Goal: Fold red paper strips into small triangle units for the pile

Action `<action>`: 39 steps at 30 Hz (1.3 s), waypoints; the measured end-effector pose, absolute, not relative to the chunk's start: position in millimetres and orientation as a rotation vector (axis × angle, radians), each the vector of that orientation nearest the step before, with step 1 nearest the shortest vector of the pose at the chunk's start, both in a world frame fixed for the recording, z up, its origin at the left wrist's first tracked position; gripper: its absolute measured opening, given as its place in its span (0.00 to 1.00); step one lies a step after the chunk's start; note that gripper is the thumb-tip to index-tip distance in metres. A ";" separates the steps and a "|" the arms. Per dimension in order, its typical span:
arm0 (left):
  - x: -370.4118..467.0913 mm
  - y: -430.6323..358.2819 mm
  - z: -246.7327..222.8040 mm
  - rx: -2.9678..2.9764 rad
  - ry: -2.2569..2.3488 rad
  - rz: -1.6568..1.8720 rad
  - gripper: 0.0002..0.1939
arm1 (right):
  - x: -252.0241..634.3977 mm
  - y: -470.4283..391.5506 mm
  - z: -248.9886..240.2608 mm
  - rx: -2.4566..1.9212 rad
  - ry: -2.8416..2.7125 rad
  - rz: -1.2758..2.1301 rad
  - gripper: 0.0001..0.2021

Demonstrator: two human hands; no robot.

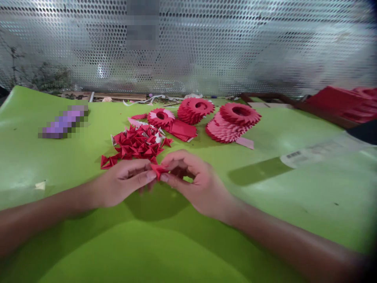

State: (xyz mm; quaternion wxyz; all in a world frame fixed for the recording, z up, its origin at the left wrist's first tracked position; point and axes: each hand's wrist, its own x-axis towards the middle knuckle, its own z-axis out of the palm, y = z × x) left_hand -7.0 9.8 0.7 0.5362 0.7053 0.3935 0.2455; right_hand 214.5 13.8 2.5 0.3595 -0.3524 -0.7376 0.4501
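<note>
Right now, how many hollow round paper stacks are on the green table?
3, toward the far side: left stack, middle stack and right stack. Others may be hidden.

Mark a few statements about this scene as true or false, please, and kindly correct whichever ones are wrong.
1. The left hand and right hand both grip one red folded piece. True.
2. The pile of loose folded pieces is all blue. False: the pile is mostly red, with some white.
3. A stack of paper rings beyond the right hand shows both pink and red. True.
4. The purple blurred item lies to the right of the pile. False: the purple blurred item lies to its left.
5. A perforated sheet stands behind the green table surface. True.
</note>
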 end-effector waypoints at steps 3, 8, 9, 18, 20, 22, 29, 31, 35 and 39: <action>-5.8 4.9 -0.6 1.830 0.999 0.509 0.22 | 213.1 12.8 0.3 -0.947 -1.904 1.179 0.09; -4.5 1.0 -1.7 1.881 1.080 0.436 0.26 | 210.3 12.6 -0.8 -0.991 -1.889 1.296 0.12; -4.3 0.8 -2.0 1.886 1.082 0.430 0.26 | 210.2 12.6 -0.5 -0.998 -1.884 1.336 0.12; -2.1 5.6 0.8 1.889 1.069 0.426 0.20 | 217.2 11.7 9.6 -1.008 -2.070 1.247 0.09; -2.5 6.0 1.9 1.935 1.087 0.395 0.20 | 217.3 12.4 9.4 -1.058 -2.103 1.186 0.10; -3.5 6.2 2.8 1.971 1.116 0.371 0.20 | 217.1 13.1 8.2 -1.095 -2.129 1.145 0.12; -4.9 6.7 3.8 1.960 1.187 0.325 0.20 | 218.7 15.6 7.8 -1.107 -2.131 1.147 0.11; -4.4 7.2 4.0 1.930 1.164 0.337 0.17 | 218.8 15.7 8.4 -1.105 -2.140 1.136 0.11; -4.1 7.7 6.4 1.894 1.129 0.335 0.16 | 217.6 13.5 9.5 -1.113 -2.176 1.136 0.10; -7.4 4.7 5.8 1.929 1.120 0.327 0.18 | 217.6 12.9 9.9 -1.106 -2.143 1.183 0.10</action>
